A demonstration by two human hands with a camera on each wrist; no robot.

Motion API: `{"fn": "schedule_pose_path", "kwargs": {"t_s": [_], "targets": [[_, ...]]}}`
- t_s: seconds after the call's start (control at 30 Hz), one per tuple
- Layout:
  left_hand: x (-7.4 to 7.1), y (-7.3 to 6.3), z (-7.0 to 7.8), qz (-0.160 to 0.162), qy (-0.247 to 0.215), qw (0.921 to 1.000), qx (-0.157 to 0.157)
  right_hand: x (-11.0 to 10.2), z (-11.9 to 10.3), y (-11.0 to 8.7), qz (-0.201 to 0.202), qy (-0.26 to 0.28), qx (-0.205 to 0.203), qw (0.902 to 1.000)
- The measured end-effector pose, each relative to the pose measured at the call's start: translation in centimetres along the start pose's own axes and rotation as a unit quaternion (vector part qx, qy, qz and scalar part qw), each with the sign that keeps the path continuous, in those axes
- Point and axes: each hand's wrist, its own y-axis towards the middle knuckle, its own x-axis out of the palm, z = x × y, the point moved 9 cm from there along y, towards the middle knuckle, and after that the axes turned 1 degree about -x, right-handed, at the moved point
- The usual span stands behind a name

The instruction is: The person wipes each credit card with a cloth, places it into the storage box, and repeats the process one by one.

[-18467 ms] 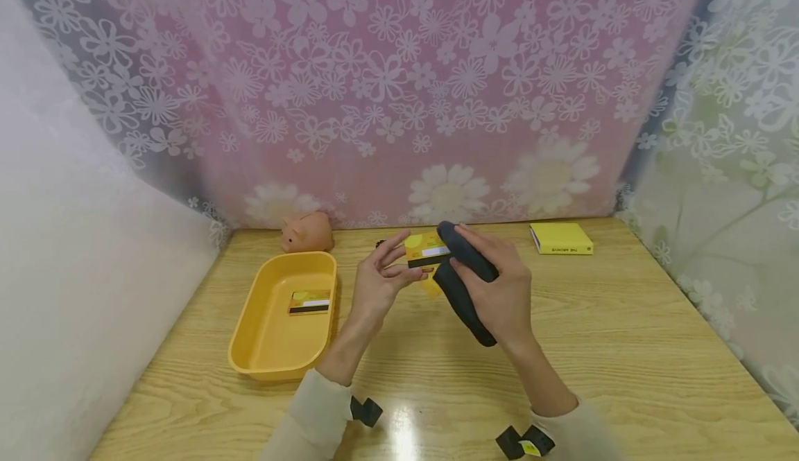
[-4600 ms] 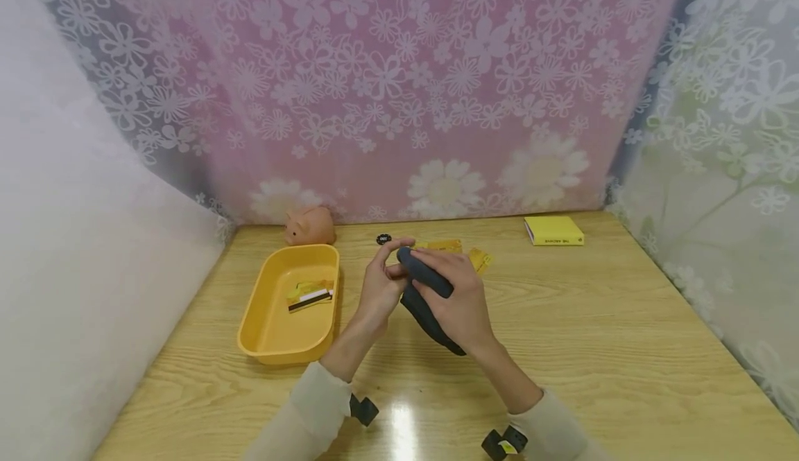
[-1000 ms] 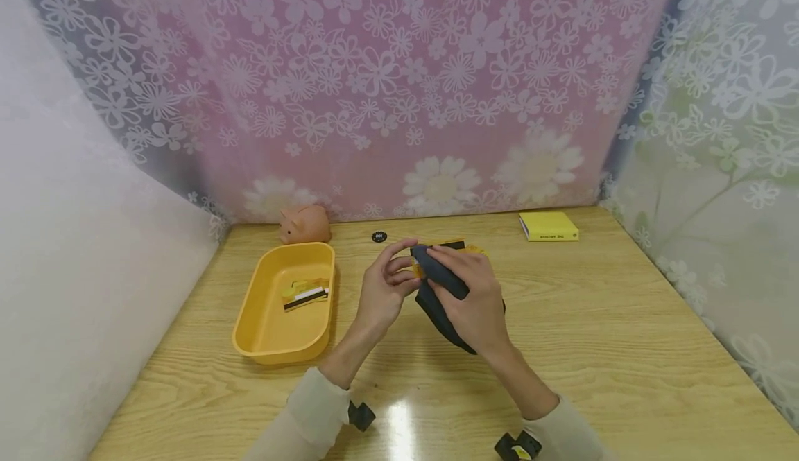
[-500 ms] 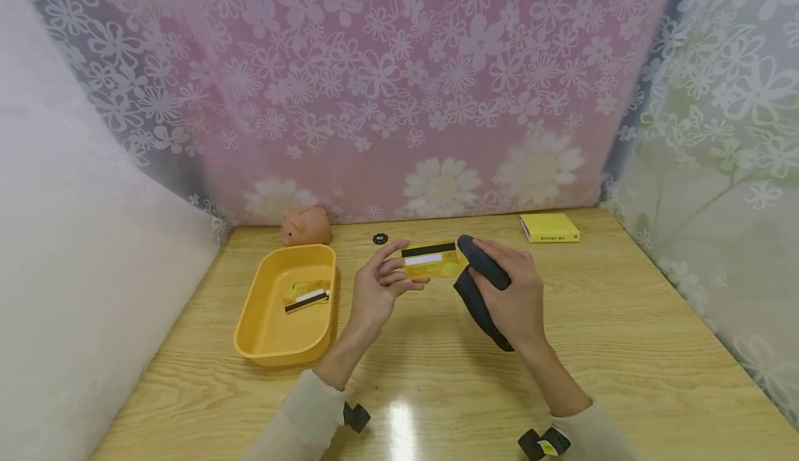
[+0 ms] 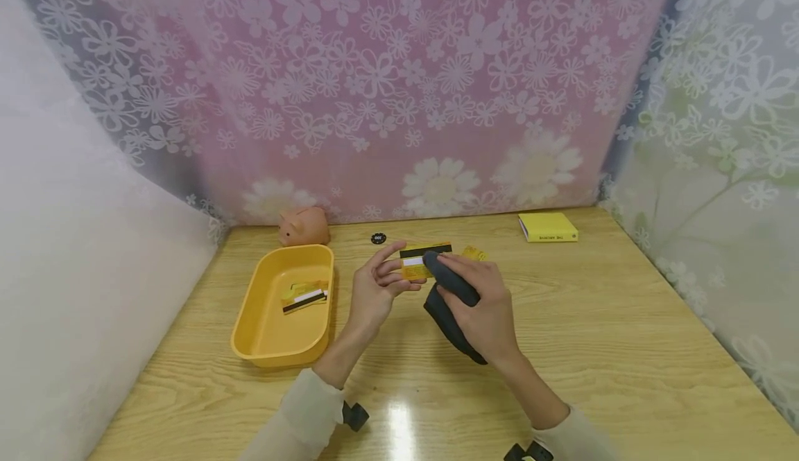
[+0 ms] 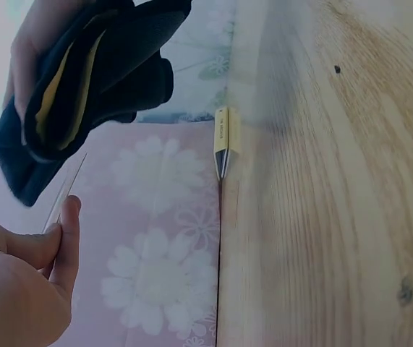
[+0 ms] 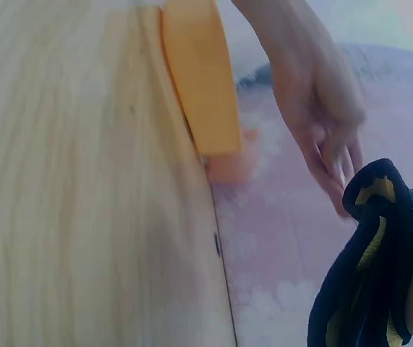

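Observation:
In the head view my left hand (image 5: pixel 372 293) pinches a yellow bank card (image 5: pixel 412 254) by its left end, its black stripe and white strip facing me. My right hand (image 5: pixel 483 301) grips a folded dark blue cloth (image 5: pixel 451 329); the upper fold lies across the card's right half and hides it. In the left wrist view the card (image 6: pixel 63 189) shows edge-on between thumb and fingers, and the cloth (image 6: pixel 108 83) hangs above it, with yellow inside its folds. In the right wrist view the cloth (image 7: pixel 362 264) reaches the left hand's fingertips (image 7: pixel 341 206).
Left of the hands stands a yellow tray (image 5: pixel 275 333) with overlapping cards (image 5: pixel 304 297) in it. A piggy bank (image 5: pixel 304 227) sits behind the tray. A black poker chip (image 5: pixel 378 238), another yellow card (image 5: pixel 474 254) and a yellow book (image 5: pixel 548 228) lie along the table's back.
Half a second ago the cloth was at the card's right end; it has moved left across the card. Since the oldest frame, the tray has gained a card. The left hand holds nearly still.

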Motion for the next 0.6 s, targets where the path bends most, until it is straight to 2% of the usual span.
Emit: {"fn": "schedule_pose_path", "kwargs": {"t_s": [0.2, 0.37, 0.5, 0.6], "targets": [[-0.2, 0.2, 0.1, 0.010, 0.052, 0.9985, 0.013, 2.7, -2.0, -0.1, -0.026, 0.024, -0.029, 0.9990], [-0.2, 0.0, 0.2, 0.013, 0.084, 0.9961, 0.023, 3.8, -2.8, 0.2, -0.038, 0.034, -0.034, 0.9981], [-0.2, -0.3, 0.2, 0.013, 0.095, 0.9952, 0.020, 4.1, -2.4, 0.3, -0.040, 0.025, -0.028, 0.9985], [-0.2, -0.6, 0.0, 0.006, 0.080, 0.9967, 0.009, 4.1, -1.9, 0.2, -0.038, 0.011, -0.024, 0.9989]]}}
